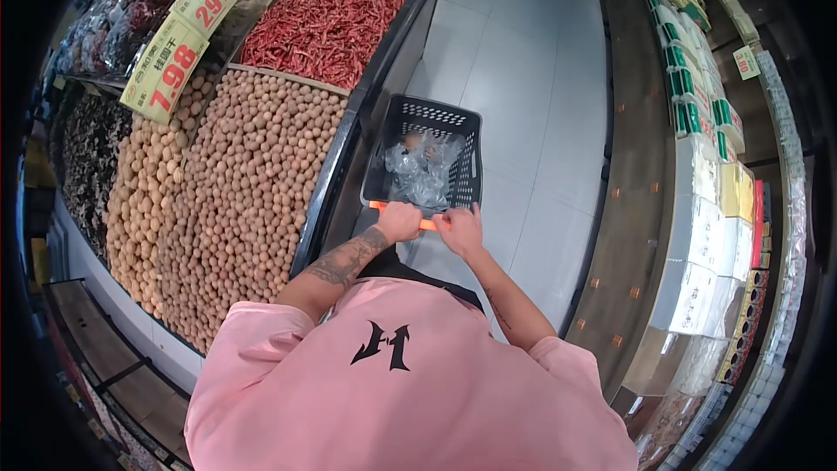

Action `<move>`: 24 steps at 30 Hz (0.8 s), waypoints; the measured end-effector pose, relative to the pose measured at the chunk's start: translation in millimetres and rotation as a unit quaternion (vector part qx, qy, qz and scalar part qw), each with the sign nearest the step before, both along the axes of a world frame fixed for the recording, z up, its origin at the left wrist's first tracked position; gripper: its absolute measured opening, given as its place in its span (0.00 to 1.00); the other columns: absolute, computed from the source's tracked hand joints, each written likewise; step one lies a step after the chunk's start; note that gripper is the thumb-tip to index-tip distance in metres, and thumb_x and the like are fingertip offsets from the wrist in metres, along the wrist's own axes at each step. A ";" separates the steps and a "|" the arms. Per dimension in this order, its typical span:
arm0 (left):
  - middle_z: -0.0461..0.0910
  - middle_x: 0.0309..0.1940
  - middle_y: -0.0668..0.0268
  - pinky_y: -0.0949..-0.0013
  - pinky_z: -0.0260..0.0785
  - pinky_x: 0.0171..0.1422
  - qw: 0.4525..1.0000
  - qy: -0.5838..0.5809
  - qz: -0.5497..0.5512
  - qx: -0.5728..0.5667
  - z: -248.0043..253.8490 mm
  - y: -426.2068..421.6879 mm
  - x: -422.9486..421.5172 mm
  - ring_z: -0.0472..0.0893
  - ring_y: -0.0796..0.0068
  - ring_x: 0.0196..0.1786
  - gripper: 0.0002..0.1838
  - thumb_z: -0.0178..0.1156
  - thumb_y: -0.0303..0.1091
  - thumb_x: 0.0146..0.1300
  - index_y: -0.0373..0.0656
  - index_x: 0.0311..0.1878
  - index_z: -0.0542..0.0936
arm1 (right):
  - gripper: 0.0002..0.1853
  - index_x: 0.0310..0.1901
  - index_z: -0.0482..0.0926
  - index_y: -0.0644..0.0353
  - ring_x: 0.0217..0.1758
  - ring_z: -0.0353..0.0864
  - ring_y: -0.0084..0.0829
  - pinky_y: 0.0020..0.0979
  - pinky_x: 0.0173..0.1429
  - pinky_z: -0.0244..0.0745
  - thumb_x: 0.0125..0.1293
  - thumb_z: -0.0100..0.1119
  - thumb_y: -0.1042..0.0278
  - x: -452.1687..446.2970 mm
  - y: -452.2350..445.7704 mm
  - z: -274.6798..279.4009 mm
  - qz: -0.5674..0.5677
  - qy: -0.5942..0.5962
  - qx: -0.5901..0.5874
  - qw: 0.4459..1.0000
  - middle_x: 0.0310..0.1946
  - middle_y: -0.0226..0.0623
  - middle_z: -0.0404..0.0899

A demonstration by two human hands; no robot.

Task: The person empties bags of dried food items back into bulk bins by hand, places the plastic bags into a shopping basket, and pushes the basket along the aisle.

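Observation:
Both my hands are on the orange handle [427, 224] of a dark plastic shopping basket [466, 157] in front of me. My left hand [399, 221] is wrapped round the handle's left part, with a tattooed forearm behind it. Toward the handle's right end, my right hand [459, 228] has its fingers closed on it. Crumpled clear plastic bags [420, 176] lie inside the basket, and something brownish shows through them near the top.
On the left, a bin edge [336, 153] borders heaps of round brown dried fruit [253, 157] and red chillies [340, 9], with price signs [174, 61]. A tiled aisle [523, 105] runs ahead. Shelves with packaged goods [697, 201] line the right.

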State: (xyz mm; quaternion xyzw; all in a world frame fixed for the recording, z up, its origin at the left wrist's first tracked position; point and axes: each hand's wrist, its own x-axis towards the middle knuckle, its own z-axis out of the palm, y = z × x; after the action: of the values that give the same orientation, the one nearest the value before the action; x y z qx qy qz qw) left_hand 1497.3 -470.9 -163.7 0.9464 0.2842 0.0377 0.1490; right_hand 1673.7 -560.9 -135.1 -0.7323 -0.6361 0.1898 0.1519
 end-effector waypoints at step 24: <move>0.80 0.18 0.59 0.56 0.74 0.33 0.997 0.069 0.043 -0.005 19.5 300.3 163.5 0.83 0.56 0.27 0.11 0.64 0.43 0.44 0.46 0.22 0.81 | 0.14 0.40 0.81 0.58 0.38 0.84 0.50 0.48 0.46 0.79 0.56 0.60 0.59 142.1 317.1 -5.5 0.093 -0.007 -0.135 0.986 0.32 0.49 0.84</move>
State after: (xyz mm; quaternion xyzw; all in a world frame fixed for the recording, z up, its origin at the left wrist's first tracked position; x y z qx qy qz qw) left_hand 1660.7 -170.6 -144.2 0.9328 0.3347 -0.0225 0.1322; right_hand 1815.9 -243.8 -140.6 -0.6850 -0.6709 0.2827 0.0289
